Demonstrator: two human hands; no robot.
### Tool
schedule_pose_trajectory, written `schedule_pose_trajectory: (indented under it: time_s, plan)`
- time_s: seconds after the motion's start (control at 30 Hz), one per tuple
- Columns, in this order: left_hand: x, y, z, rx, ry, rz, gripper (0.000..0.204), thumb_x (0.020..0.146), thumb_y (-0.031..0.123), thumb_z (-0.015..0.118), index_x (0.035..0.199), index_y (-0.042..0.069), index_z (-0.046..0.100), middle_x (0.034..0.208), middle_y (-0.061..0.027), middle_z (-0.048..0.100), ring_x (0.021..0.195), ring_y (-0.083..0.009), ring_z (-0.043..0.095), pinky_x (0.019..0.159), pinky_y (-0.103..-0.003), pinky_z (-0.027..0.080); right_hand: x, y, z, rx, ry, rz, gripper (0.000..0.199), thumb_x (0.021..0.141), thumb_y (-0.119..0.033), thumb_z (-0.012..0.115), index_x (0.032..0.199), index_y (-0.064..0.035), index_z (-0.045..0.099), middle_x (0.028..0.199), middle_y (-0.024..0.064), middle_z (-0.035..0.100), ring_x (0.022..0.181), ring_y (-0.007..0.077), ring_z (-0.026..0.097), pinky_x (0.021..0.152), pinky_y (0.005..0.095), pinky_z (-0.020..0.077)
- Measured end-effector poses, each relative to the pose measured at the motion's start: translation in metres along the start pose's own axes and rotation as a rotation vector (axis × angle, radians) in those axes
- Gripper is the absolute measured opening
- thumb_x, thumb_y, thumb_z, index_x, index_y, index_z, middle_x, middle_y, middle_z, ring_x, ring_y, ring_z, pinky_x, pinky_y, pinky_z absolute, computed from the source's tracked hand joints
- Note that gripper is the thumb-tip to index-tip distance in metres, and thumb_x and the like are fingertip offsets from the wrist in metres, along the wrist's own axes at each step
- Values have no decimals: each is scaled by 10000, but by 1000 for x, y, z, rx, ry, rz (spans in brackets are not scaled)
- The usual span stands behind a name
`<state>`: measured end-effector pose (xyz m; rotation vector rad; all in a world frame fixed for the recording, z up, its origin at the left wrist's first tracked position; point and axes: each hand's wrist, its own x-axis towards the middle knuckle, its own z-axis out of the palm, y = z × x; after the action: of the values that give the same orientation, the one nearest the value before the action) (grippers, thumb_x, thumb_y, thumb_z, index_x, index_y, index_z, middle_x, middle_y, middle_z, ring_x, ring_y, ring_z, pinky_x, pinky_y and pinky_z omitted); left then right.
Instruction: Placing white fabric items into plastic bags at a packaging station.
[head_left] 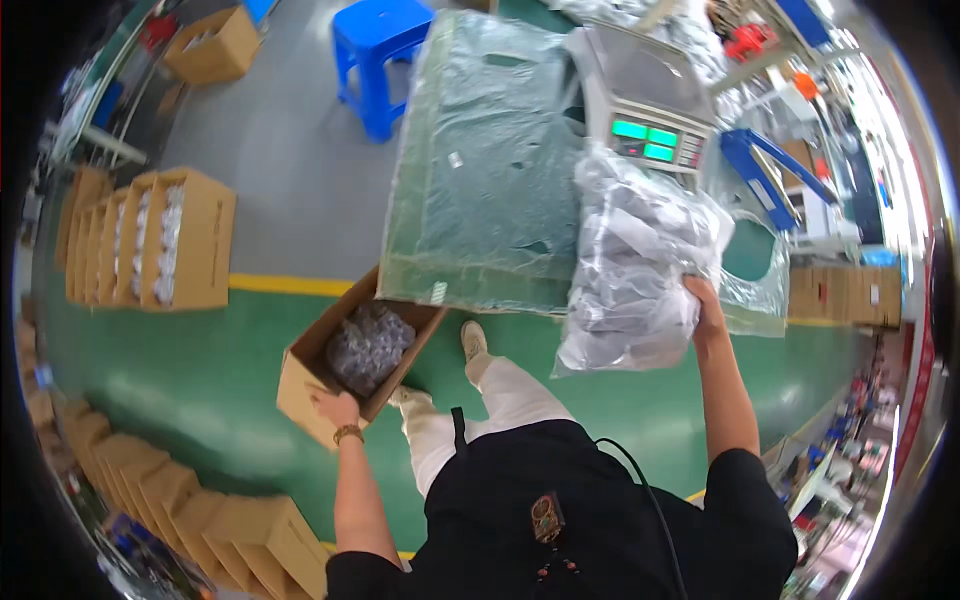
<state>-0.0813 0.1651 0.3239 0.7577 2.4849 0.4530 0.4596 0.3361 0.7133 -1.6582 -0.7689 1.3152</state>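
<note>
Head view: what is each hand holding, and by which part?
The left hand grips an open cardboard box by its near rim. The right hand holds a clear plastic bag of parts at its lower right side, beside the scale.

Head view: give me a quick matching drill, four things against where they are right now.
Things:
1. clear plastic bag of parts
2. open cardboard box
3. weighing scale
4. blue plastic stool

Places:
A. on the grey floor beyond the table
B. gripped by the left hand at its rim
C. on the plastic-covered table
D. held up by the right hand

Pairs: 1-D, 2-B, 3-C, 4-A
</note>
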Motion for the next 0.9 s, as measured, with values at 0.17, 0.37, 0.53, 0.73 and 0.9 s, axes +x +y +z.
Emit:
schedule_pose_trajectory:
  time_s: [0.17,0.37,0.53,0.73,0.9]
  plan:
    - [39,-88,7,101,-70,85,692,680,112,537,1314,-103,360,1256,-340,456,1176,-459,433,1047,-446,323,-67,88,53,183,162,59,507,786,-228,573,1213,38,511,1113,142,603,972,262,608,873,391,496]
    - [56,-137,-36,-202,-109,36,831,707,41,488,1440,-25,101,1406,-361,203,1258,-515,264,1083,-510,220,-125,201,176,-3,-184,186,163,738,-137,575,645,-44,479,622,28,476,505,172,494,549,333,449]
    - [91,-217,-39,-268,-209,109,845,712,6,467,1448,-17,52,1420,-361,150,1276,-506,228,1095,-489,200,-124,322,414,31,-443,843,555,782,-187,610,1277,15,463,1168,141,598,1030,233,610,907,331,491]
    - [120,-285,-16,-373,-299,89,825,707,-49,436,1434,-59,45,1420,-350,162,1301,-494,205,1107,-450,189,12,557,566,-283,-951,905,539,806,-175,676,1271,8,473,1131,132,616,1008,224,617,900,361,498]
    - [162,-323,29,-299,-308,111,822,706,-45,434,1421,-90,33,1451,-318,134,1327,-480,167,1115,-443,169,99,777,650,-718,-1247,551,588,735,-225,761,1225,-12,515,1073,139,635,987,180,601,889,330,469]
